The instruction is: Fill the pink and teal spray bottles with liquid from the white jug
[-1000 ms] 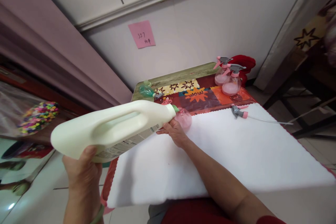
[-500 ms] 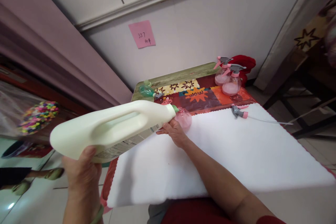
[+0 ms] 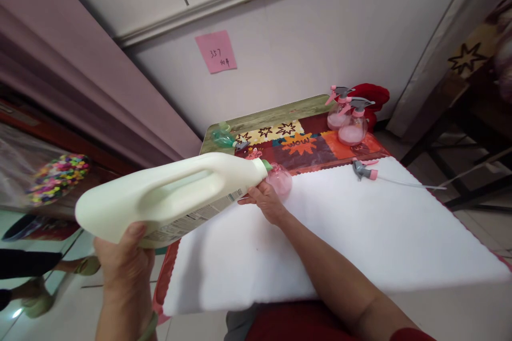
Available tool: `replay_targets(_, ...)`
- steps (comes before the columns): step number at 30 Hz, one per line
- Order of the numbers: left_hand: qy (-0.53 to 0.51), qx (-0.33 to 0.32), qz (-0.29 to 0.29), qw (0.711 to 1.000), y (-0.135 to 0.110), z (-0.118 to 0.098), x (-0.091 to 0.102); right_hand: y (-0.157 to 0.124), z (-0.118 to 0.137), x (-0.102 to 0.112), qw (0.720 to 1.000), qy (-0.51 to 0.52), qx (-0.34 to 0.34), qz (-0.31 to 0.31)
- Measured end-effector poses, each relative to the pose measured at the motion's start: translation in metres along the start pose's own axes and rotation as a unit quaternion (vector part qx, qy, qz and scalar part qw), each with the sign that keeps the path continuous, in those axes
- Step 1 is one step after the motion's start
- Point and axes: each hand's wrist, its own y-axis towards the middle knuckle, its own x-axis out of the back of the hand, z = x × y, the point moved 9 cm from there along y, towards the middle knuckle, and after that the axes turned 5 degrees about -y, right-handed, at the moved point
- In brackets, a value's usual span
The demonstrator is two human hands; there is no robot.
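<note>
A large pale green plastic jug (image 3: 120,194) is tilted with its neck toward the right. My left hand (image 3: 126,256) is closed around its rear lower side, thumb on top. At the jug's neck, my right hand (image 3: 268,202) grips from below with its fingertips against the jug; part of the grip is hidden. The green spout (image 3: 266,165) meets the open mouth of a pink see-through spray bottle body (image 3: 281,184), which stands upright on the white cloth just beyond my right hand. A grey and pink spray head (image 3: 365,171) with its tube lies to the right.
White cloth (image 3: 340,234) covers the table's near part. Two pink spray bottles (image 3: 352,130) with liquid stand at the back right before a red object (image 3: 378,98). A green spray bottle (image 3: 224,138) lies at the back left. Another person's feet (image 3: 38,298) show at left.
My hands, the jug and the spray bottle have hardly moved. At the left edge, the other person's feet and legs have shifted.
</note>
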Motion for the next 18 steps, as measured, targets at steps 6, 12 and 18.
replay_targets(6,0.012,0.007,-0.003,1.0,-0.0017,-0.0027,-0.0023,-0.0002,0.0003,0.0002,1.0,-0.005,-0.002,0.001)
replay_targets(12,0.021,0.017,-0.001,1.0,-0.0025,-0.0032,-0.0057,0.0003,-0.0002,0.0,1.0,0.0,-0.003,0.0)
replay_targets(18,0.016,0.011,-0.006,1.0,-0.0023,-0.0017,-0.0019,0.0003,-0.0001,0.0002,1.0,-0.003,-0.001,0.0)
